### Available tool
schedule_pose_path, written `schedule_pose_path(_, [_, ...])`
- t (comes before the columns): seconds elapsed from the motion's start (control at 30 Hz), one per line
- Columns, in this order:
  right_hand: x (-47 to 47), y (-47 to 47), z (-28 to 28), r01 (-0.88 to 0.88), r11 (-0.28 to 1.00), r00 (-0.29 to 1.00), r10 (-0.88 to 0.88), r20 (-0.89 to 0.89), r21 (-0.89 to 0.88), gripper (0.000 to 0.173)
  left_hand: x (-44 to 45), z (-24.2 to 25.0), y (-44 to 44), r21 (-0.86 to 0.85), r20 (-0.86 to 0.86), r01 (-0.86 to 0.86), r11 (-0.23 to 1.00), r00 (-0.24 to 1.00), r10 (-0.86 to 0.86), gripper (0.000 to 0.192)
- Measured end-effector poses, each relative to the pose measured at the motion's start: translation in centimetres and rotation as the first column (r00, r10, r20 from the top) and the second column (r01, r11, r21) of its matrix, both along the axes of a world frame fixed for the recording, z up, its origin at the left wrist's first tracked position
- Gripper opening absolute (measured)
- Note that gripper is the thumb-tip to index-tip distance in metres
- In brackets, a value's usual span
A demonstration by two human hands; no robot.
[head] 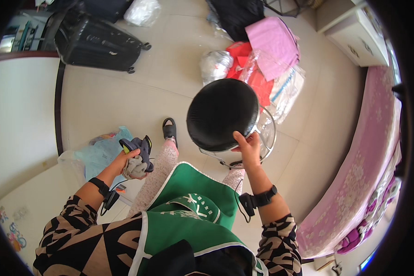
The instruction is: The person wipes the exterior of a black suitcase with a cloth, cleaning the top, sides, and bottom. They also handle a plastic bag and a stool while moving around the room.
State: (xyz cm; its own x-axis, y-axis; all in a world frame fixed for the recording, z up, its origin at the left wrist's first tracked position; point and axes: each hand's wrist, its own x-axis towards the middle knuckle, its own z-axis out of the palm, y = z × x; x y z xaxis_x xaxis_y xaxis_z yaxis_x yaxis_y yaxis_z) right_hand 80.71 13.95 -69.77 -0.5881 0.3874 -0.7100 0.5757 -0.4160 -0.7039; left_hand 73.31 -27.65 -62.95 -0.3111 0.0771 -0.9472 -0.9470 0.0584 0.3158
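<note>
My right hand (249,148) grips the edge of a round stool's black padded seat (222,114), thumb on top. Below the seat, the stool's metal ring base (275,132) shows at the right; the stool looks tilted. In my left hand (122,164) are a dark grey-blue item with yellow-green edging (139,146), perhaps a sandal or other footwear, and a crumpled light grey cloth (135,167). Just beyond that hand lies a pale blue plastic bag (100,155). A black slipper (169,128) is on my left foot.
A black wheeled suitcase (98,45) lies at the upper left. Ahead of the stool are a silvery plastic-wrapped bundle (216,65), red fabric (262,88) and a pink folded item (272,45). A bed with a pink floral cover (352,172) runs along the right, near a white cabinet (360,39).
</note>
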Motion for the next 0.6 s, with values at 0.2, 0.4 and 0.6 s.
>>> schedule_pose_path(0.2, [-10.5, -12.3, -7.3, -0.211, 0.974, 0.976, 0.204, -0.080, -0.088, 0.046, 1.9, -2.3, -8.8, -0.133, -0.072, -0.057, 0.989, 0.996, 0.048, 0.049])
schedule_pose_path(0.4, [-15.4, -17.0, -12.9, -0.373, 0.923, 0.926, 0.377, 0.021, -0.091, 0.044, 2.9, -2.6, -11.6, -0.041, -0.087, -0.226, 0.973, 0.971, 0.221, 0.045])
schedule_pose_path(0.6, [-8.9, -17.3, -15.6, -0.331, 0.911, 0.926, 0.364, 0.099, -0.245, 0.044, 3.1, -3.6, -12.6, -0.149, 0.035, -0.221, 0.964, 0.973, 0.228, 0.044])
